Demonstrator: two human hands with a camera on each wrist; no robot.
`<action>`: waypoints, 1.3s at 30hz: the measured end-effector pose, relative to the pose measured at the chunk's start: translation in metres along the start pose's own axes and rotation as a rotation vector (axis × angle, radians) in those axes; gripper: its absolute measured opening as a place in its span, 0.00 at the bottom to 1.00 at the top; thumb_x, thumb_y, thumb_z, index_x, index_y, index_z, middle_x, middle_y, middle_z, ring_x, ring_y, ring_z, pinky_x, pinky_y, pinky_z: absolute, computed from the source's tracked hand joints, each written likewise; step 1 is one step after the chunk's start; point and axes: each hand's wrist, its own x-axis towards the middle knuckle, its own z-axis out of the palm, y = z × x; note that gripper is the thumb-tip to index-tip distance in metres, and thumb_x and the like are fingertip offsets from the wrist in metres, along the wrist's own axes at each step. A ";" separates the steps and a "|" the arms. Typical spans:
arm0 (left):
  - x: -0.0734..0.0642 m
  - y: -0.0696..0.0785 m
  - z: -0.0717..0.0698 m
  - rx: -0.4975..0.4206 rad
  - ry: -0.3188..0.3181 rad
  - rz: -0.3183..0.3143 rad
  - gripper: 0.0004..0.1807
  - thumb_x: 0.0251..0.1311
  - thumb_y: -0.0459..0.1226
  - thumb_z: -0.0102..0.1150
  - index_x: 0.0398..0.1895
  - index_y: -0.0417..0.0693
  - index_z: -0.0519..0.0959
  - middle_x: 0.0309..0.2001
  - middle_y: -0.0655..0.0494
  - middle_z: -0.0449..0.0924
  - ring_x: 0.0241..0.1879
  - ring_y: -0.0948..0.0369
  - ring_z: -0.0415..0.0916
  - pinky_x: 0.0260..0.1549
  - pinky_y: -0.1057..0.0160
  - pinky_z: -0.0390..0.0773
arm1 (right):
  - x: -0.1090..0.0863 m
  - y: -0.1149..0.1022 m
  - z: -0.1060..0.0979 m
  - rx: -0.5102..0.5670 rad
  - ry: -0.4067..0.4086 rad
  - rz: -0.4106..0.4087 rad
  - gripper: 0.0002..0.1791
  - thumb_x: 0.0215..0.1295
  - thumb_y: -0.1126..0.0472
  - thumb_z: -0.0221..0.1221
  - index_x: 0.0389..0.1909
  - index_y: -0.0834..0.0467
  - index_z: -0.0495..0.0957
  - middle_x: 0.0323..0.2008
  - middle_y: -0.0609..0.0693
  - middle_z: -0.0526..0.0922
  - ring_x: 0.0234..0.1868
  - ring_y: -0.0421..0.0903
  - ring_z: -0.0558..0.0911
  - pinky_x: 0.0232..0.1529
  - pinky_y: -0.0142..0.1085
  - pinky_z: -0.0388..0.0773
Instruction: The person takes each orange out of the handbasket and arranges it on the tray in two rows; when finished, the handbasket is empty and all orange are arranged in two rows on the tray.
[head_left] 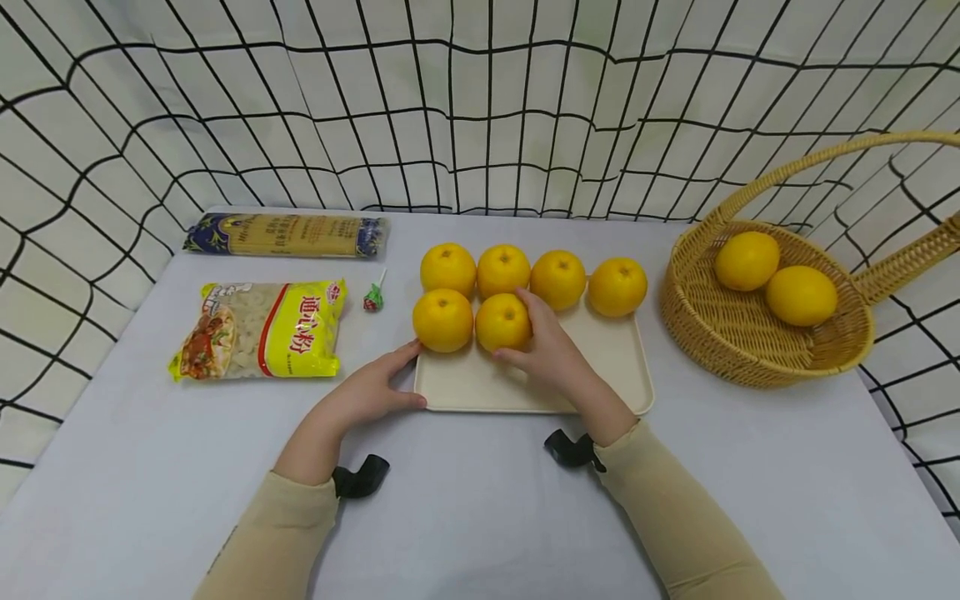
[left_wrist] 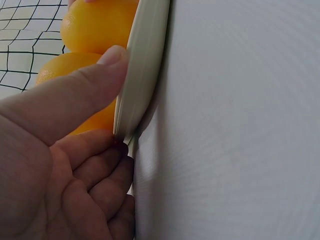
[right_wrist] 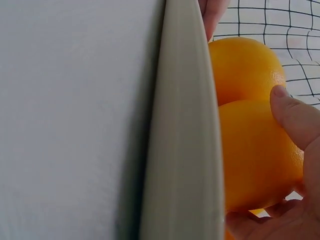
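Note:
My right hand (head_left: 551, 350) grips an orange (head_left: 502, 323) in the front row on the cream tray (head_left: 495, 392), thumb on its near side and fingers round its right. In the right wrist view that orange (right_wrist: 260, 155) sits behind the tray rim (right_wrist: 185, 150). My left hand (head_left: 371, 387) holds the tray's front left corner, with the thumb on the rim (left_wrist: 142, 65) and the fingers bent against the side in the left wrist view. Another orange (head_left: 442, 321) stands just left of the gripped one. Several more oranges (head_left: 503, 271) form a row behind them.
A wicker basket (head_left: 757, 371) with two yellow-orange fruits (head_left: 801, 296) stands right of the tray. To the left lie a yellow bag (head_left: 262, 332) of pale pieces, a long noodle packet (head_left: 292, 235) and a small lollipop (head_left: 372, 297). Black-lined netting (head_left: 480, 108) surrounds the table.

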 end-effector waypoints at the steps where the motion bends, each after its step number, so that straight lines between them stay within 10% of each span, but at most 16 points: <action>1: 0.000 0.000 0.000 0.002 0.000 -0.001 0.47 0.50 0.45 0.64 0.70 0.48 0.49 0.71 0.49 0.47 0.70 0.47 0.44 0.66 0.44 0.48 | 0.000 -0.001 -0.001 0.000 0.000 0.000 0.50 0.51 0.50 0.65 0.70 0.53 0.45 0.70 0.52 0.49 0.71 0.48 0.51 0.70 0.45 0.49; 6: -0.004 -0.003 -0.001 0.011 0.012 -0.010 0.47 0.50 0.45 0.64 0.71 0.48 0.49 0.71 0.48 0.46 0.70 0.46 0.43 0.66 0.43 0.47 | -0.006 -0.003 -0.027 0.005 0.044 -0.013 0.51 0.50 0.49 0.65 0.70 0.52 0.44 0.70 0.52 0.50 0.68 0.51 0.57 0.68 0.47 0.55; 12: -0.002 -0.003 0.000 -0.001 0.015 -0.003 0.48 0.50 0.47 0.63 0.71 0.49 0.48 0.72 0.48 0.46 0.70 0.46 0.43 0.66 0.43 0.47 | -0.033 0.024 -0.107 -0.009 0.235 -0.012 0.50 0.53 0.52 0.64 0.71 0.53 0.43 0.70 0.54 0.50 0.68 0.55 0.58 0.66 0.51 0.57; 21: 0.001 -0.002 0.000 -0.009 0.003 -0.006 0.48 0.50 0.47 0.63 0.71 0.48 0.48 0.71 0.47 0.46 0.70 0.46 0.43 0.66 0.43 0.46 | -0.077 0.104 -0.204 -0.148 0.395 0.249 0.51 0.57 0.42 0.55 0.71 0.46 0.30 0.72 0.56 0.38 0.70 0.61 0.48 0.64 0.61 0.50; 39: 0.002 0.001 0.002 -0.003 -0.009 -0.002 0.48 0.50 0.46 0.63 0.71 0.47 0.48 0.72 0.48 0.45 0.70 0.46 0.42 0.66 0.43 0.46 | -0.074 0.175 -0.241 -0.385 0.299 0.346 0.54 0.58 0.39 0.53 0.70 0.62 0.31 0.69 0.68 0.31 0.68 0.69 0.37 0.62 0.66 0.40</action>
